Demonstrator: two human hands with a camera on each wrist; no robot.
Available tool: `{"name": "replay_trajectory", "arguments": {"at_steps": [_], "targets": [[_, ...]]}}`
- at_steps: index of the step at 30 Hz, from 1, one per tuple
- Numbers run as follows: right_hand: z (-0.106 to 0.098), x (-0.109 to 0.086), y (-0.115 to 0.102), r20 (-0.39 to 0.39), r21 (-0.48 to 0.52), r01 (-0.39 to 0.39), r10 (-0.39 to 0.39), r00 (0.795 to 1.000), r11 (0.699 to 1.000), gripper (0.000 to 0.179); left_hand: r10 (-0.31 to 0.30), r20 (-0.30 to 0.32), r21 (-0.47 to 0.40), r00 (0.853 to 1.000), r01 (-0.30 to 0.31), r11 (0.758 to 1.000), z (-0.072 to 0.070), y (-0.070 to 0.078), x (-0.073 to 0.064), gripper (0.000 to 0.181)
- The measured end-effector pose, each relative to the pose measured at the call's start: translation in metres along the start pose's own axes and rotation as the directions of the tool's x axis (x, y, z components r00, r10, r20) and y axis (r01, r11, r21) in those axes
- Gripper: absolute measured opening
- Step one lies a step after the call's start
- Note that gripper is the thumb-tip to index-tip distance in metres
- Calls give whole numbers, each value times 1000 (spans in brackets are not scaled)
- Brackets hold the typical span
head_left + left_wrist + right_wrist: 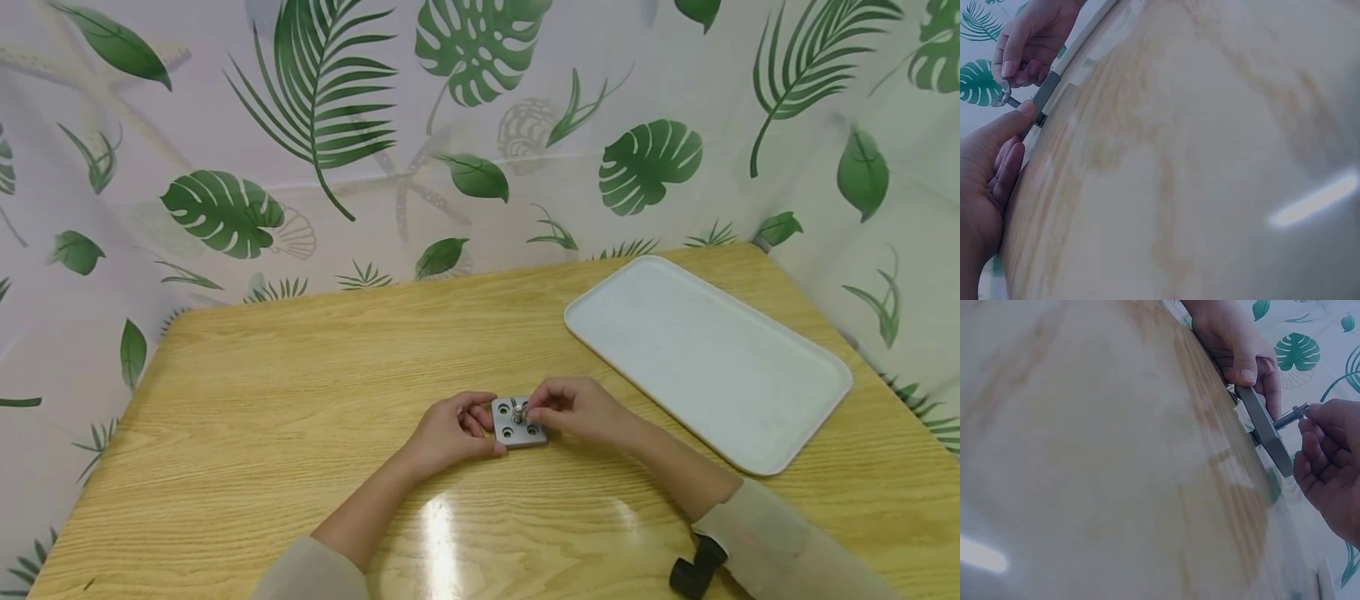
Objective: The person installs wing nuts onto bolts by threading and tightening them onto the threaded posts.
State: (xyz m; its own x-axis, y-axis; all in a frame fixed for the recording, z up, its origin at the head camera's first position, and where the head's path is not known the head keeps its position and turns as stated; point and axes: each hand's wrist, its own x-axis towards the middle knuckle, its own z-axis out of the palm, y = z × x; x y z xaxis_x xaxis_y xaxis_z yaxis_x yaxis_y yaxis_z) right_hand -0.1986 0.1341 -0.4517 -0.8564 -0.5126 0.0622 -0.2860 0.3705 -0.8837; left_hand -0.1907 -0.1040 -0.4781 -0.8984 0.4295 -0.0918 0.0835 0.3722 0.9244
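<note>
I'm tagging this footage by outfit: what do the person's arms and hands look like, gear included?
The left hand and right hand wear no gloves. The left sleeve and right sleeve are beige and end above the wrists. A chunky black piece, perhaps a mount, shows beside the right one.

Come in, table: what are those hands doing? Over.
Left hand grips metal plate. Right hand pinches wing screw at plate's middle. White tray lies apart, not in the way.

Text: none legible | labels: none | brands: none | numbers: none | signs: none readable
</note>
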Motion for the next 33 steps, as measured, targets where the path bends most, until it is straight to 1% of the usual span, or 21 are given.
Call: {"name": "replay_trajectory", "arguments": {"at_steps": [7, 12, 19, 23, 27, 33], "targets": [[1, 3, 2, -62, -7, -66, 66, 996, 998, 12, -2, 0, 1, 1000, 2, 1000, -1, 2, -1, 70], [2, 5, 1, -88, -25, -86, 83, 993, 996, 18, 2, 2, 3, 1000, -2, 1000, -1, 3, -1, 70], [5, 9, -1, -83, 0, -76, 75, 994, 997, 25, 5, 8, -7, 1000, -5, 1000, -1, 1, -1, 69], [6, 12, -2, -80, 0, -81, 81, 994, 997, 24, 0, 10, -16, 1000, 0, 1000, -1, 1, -2, 69], [7, 13, -1, -75, -21, -70, 68, 995, 997, 23, -8, 9, -17, 1000, 8, 1000, -1, 2, -2, 69], [6, 13, -1, -60, -25, -63, 61, 996, 998, 21, 0, 7, -13, 1000, 0, 1000, 0, 0, -2, 69]]}}
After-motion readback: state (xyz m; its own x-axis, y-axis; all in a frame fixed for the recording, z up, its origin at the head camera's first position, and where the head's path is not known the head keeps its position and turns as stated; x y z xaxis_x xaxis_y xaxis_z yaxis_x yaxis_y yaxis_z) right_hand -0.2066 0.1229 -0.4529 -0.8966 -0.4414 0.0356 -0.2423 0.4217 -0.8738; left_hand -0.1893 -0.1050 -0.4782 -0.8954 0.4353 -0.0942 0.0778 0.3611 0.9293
